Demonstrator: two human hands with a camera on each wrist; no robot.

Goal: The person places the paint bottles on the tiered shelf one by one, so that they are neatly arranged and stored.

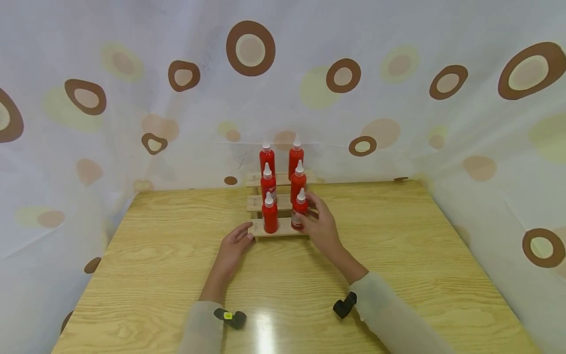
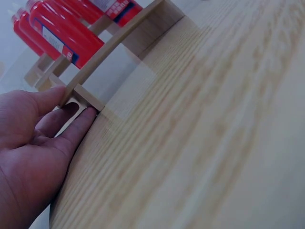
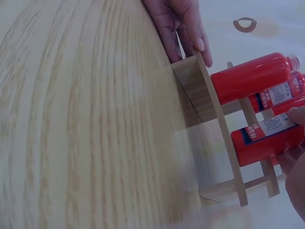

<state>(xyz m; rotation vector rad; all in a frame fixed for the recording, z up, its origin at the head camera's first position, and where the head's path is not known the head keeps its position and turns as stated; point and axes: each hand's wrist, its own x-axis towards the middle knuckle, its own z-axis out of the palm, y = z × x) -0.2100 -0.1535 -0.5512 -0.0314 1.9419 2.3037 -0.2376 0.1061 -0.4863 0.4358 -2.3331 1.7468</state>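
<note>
A stepped wooden rack (image 1: 284, 228) bears red bottles with white pointed nozzle caps, two on each of its three tiers. My right hand (image 1: 325, 231) holds the front-tier bottle on the right (image 1: 297, 219), thumb on the near side and fingers around the far side. That bottle (image 3: 267, 142) stands upright at the board, its label partly covered by the thumb. At the rack's left end my left hand (image 1: 233, 247) pinches the front board's corner; the left wrist view shows its thumb (image 2: 50, 98) against the board edge and the fingers lower, beside the support.
Beside the held bottle stands the front left bottle (image 1: 270, 221). Middle-tier bottles (image 1: 298, 187) and back-tier bottles (image 1: 267, 158) rise behind. The rack is on a wood-grain table (image 1: 177, 275), near its back edge. A patterned cloth (image 1: 203, 113) hangs behind and along both sides.
</note>
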